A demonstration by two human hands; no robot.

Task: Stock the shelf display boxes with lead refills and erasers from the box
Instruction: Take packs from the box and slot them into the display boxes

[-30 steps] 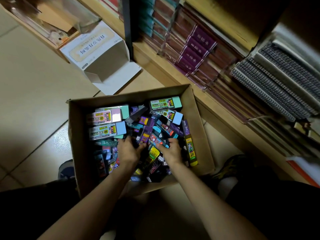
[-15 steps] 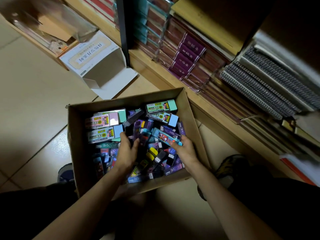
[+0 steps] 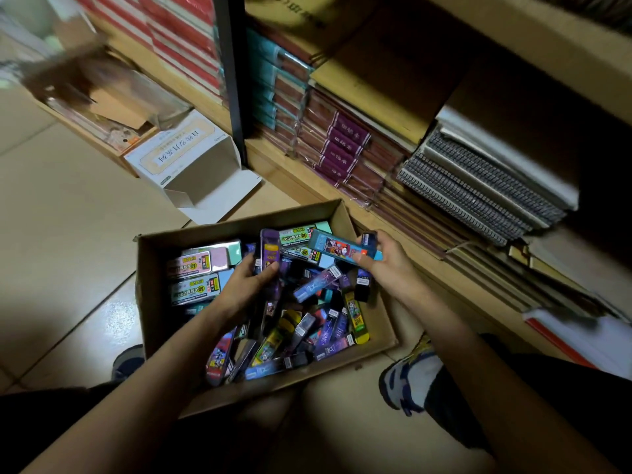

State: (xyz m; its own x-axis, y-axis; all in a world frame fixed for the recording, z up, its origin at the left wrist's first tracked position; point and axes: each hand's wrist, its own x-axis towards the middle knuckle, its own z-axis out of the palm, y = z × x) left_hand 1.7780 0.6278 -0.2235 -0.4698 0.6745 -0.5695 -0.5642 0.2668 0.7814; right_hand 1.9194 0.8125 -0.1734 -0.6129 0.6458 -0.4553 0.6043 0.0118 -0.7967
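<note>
Both hands have come up out of the pile, each with a pack.
A second ago the left hand (image 3: 246,285) and right hand (image 3: 386,265) were dug palm-down into the loose packs (image 3: 307,323) in the cardboard box (image 3: 152,289). Now the left hand grips a long purple pack (image 3: 270,251), stood on end above the heap. The right hand has swung to the box's far right corner, pinching a blue pack (image 3: 337,248) clear of the rest.
</note>
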